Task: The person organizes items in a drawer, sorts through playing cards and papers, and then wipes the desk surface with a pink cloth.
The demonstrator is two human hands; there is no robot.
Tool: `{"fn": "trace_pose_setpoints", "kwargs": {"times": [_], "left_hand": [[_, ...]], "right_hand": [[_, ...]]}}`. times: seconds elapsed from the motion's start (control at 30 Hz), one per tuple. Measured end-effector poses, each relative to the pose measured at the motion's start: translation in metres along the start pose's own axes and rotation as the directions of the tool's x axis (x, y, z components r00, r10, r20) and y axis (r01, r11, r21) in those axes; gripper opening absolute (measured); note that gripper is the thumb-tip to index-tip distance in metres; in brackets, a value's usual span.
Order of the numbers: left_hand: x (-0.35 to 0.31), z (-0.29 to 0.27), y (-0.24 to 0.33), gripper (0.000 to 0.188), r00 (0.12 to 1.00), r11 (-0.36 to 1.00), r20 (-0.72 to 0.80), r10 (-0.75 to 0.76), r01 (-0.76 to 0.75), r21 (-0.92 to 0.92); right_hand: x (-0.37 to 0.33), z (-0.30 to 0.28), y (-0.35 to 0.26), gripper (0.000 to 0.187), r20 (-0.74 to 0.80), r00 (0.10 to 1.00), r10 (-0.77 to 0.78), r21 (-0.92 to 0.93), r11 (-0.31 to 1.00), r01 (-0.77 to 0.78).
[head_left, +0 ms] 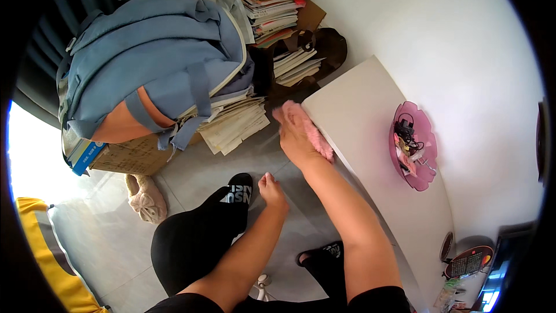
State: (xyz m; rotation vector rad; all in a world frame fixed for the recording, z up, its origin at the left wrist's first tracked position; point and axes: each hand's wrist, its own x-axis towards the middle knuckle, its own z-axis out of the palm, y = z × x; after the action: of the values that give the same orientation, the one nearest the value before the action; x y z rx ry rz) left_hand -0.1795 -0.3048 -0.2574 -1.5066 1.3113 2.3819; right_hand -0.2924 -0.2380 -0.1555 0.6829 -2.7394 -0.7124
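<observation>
A fluffy pink cloth [313, 134] is pressed against the side edge of a low white cabinet [359, 116]. My right hand [296, 142] is closed on it, fingers toward the cabinet's far left corner. Over the grey floor, apart from the cabinet, my left hand [272, 190] is curled into a loose fist with nothing showing in it. A purple scalloped bowl [431, 139] on the cabinet top holds black cables and small odds and ends.
A blue-grey backpack [156, 52] rests on a cardboard box [133, 153] and papers [237, 124]. Beyond stand stacked books [272, 0] and a dark bag [330, 46] of papers. A fluffy slipper [146, 200] lies on the floor [197, 168]. An electric swatter [470, 262] is at right.
</observation>
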Motion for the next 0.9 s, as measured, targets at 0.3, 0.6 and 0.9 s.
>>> {"fn": "trace_pose_setpoints", "kwargs": {"times": [0.3,0.6,0.9], "left_hand": [[0.012,-0.017,-0.039,0.032,0.995,0.993,0.019,-0.101,0.099,0.063],[-0.029,0.0,-0.029,0.032,0.973,0.974,0.079,-0.217,0.21,0.083],[-0.051,-0.011,-0.031,0.035,0.959,0.954,0.106,-0.264,0.243,0.175]], "right_hand": [[-0.134,0.063,-0.031,0.031,0.346,0.922,-0.174,0.104,0.984,0.147],[-0.356,0.026,-0.002,0.038,0.621,0.719,-0.314,0.251,0.948,0.197],[-0.175,-0.022,0.028,0.035,-0.104,0.995,-0.015,0.059,0.998,0.021]]}}
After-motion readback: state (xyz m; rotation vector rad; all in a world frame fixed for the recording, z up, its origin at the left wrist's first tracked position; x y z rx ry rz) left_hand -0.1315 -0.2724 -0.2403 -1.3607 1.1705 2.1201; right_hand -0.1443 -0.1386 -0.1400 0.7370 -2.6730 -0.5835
